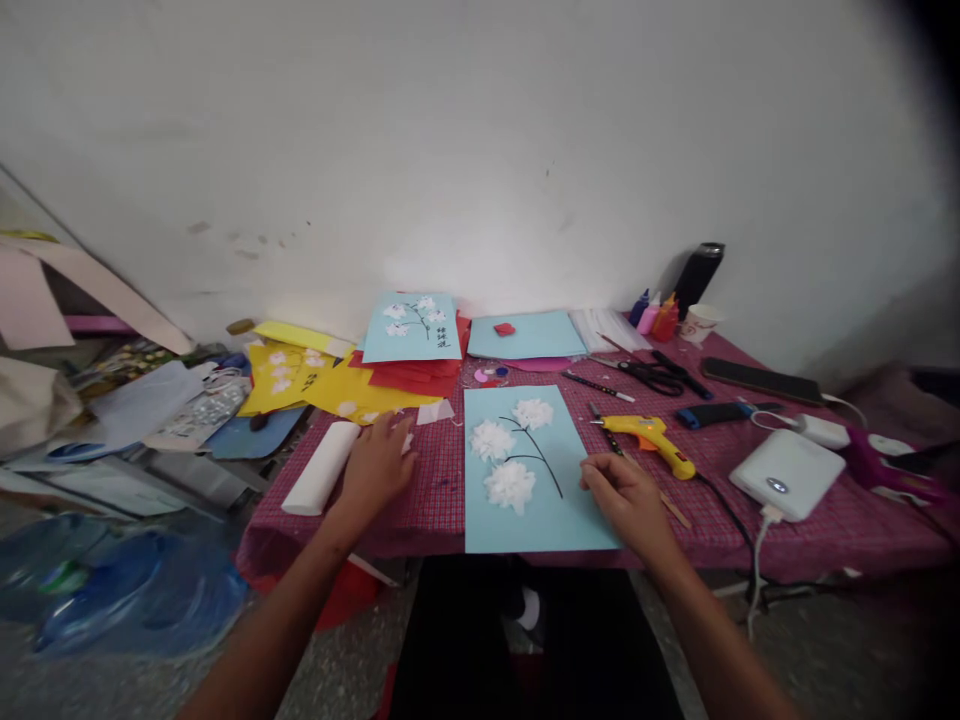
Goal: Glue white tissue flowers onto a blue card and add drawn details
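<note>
A light blue card (525, 520) with three white paper flowers and black stems lies in front of me on the red checked tablecloth (442, 490). My right hand (628, 497) rests on the card's right edge, fingers curled in a pinch on something I cannot make out. My left hand (379, 462) lies to the card's left, fingers reaching onto a small white piece beside a white paper roll (322, 468). A yellow glue gun (651, 440) lies just beyond my right hand.
Further back lie another flowered blue card (412, 328), yellow and red sheets (337, 385), black scissors (660, 372), pens, small paint bottles (656, 315), a paper cup, a phone (761, 381) and a white power bank (787, 473). Clutter and blue water jugs (120, 590) fill the left.
</note>
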The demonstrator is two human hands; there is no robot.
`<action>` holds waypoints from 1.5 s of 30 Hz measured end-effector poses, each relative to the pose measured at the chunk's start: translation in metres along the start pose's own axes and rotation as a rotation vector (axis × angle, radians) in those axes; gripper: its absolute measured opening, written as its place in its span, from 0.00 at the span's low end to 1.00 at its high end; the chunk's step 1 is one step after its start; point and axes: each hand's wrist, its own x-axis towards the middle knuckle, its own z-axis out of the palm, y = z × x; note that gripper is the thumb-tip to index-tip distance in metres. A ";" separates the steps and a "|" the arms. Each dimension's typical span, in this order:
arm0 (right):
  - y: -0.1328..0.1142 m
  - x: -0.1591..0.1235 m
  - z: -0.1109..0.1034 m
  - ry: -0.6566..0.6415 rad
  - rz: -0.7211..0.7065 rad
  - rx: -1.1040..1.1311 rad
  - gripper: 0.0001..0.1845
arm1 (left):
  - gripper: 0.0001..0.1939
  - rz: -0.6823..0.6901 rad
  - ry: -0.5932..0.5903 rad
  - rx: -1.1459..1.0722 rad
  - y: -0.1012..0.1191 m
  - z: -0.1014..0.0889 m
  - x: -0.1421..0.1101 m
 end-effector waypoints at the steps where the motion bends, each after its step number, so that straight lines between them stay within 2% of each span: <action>1: 0.000 0.000 0.000 -0.004 0.000 0.002 0.11 | 0.24 0.036 0.026 0.021 0.008 0.002 -0.004; 6: -0.002 0.000 -0.001 0.002 -0.001 -0.019 0.10 | 0.15 0.239 -0.009 -0.157 0.045 0.017 -0.017; 9: -0.004 -0.001 -0.001 0.003 -0.001 -0.030 0.11 | 0.13 0.302 -0.066 -0.295 0.055 0.026 -0.017; 13: -0.005 -0.001 0.000 -0.006 -0.010 -0.019 0.10 | 0.12 0.348 -0.083 -0.370 0.056 0.031 -0.016; 18: -0.003 0.000 0.000 -0.049 -0.026 -0.043 0.09 | 0.14 0.351 -0.139 -0.341 0.055 0.030 -0.017; 29: -0.008 0.002 0.005 -0.225 -0.084 -0.216 0.10 | 0.14 0.339 -0.127 -0.297 0.055 0.032 -0.018; 45: -0.008 0.004 0.006 -0.260 -0.128 -0.299 0.10 | 0.16 0.333 -0.116 -0.272 0.054 0.033 -0.020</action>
